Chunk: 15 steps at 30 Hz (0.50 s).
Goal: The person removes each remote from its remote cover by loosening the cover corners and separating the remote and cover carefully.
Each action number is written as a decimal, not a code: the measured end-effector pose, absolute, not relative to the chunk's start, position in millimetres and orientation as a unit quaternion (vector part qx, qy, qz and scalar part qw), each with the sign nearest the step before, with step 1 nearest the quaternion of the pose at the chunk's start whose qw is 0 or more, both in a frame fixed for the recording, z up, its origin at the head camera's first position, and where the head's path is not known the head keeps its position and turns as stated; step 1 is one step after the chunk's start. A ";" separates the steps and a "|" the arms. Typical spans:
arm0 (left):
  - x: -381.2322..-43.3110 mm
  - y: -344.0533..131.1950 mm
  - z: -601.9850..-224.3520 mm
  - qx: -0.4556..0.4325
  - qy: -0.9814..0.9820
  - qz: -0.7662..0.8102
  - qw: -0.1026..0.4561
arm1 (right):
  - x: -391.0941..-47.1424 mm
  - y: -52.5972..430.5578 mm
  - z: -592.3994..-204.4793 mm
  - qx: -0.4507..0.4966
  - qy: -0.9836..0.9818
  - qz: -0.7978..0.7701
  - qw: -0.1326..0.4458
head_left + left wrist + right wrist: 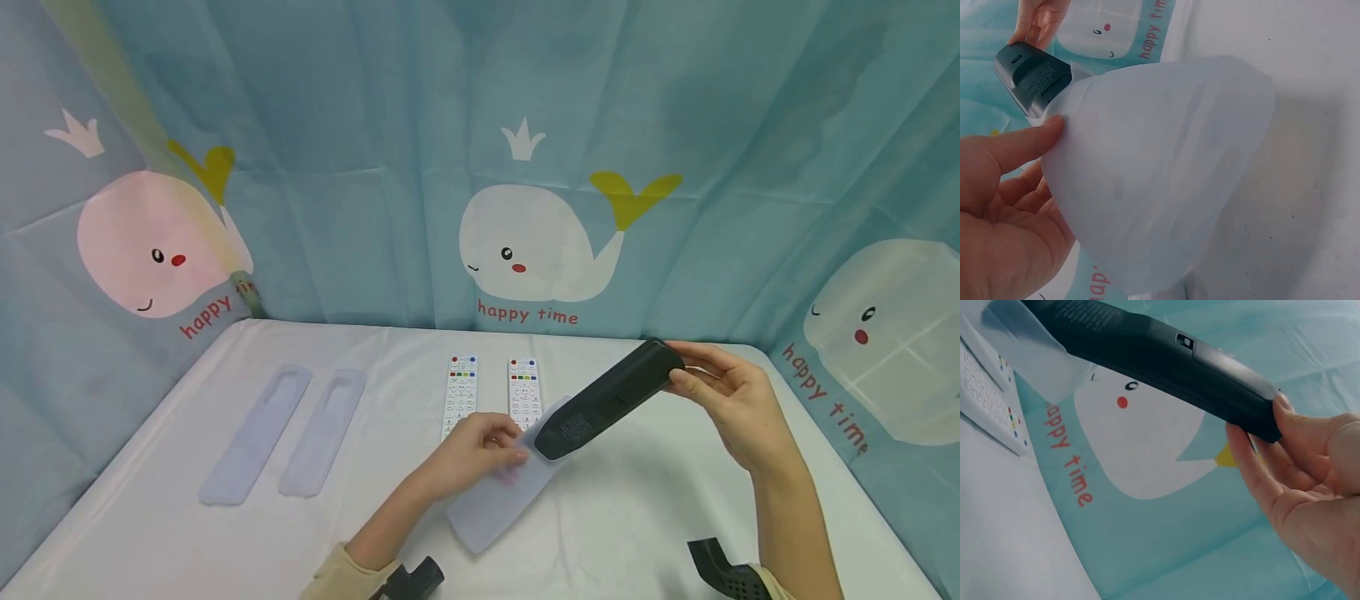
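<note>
A black remote control (611, 400), back side up, slants above the table with its lower end at the mouth of a translucent sleeve (502, 508). My right hand (731, 404) pinches the remote's upper end between thumb and fingers, as the right wrist view shows with the remote (1147, 356) and the hand (1310, 469). The sleeve's edge is pinched by my left hand (483, 454). In the left wrist view the limp sleeve (1160, 162) spreads from the thumb of that hand (1016, 206), and the remote's tip (1035, 78) overlaps its opening.
Two white remotes (460, 387) (525, 387) lie side by side at the table's back middle. On the left lie two more translucent sleeves (255, 442) (322, 437). A blue curtain (360, 233) with whale prints borders the white table (150, 533) at the back and sides.
</note>
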<state>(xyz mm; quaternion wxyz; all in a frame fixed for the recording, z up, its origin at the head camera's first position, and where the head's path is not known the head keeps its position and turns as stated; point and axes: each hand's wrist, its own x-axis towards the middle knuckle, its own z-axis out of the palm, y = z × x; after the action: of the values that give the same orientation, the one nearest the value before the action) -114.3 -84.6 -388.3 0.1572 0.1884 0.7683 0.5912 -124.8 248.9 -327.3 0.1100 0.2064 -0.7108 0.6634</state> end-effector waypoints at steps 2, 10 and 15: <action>-114.7 -84.6 -389.0 0.189 0.771 0.588 0.154 | -124.5 248.7 -327.6 0.198 -0.716 0.659 0.117; -115.2 -85.6 -388.3 0.189 0.773 0.587 0.148 | -123.0 253.6 -326.4 0.179 -0.675 0.699 0.156; -115.6 -88.1 -385.9 0.185 0.768 0.593 0.156 | -122.1 257.5 -323.9 0.178 -0.652 0.718 0.164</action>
<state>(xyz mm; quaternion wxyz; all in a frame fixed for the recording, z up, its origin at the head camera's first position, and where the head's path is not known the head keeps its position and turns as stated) -115.6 -88.1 -385.9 0.1561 0.1846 0.7679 0.5932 -122.1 257.5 -323.9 0.1640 0.1775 -0.6523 0.7184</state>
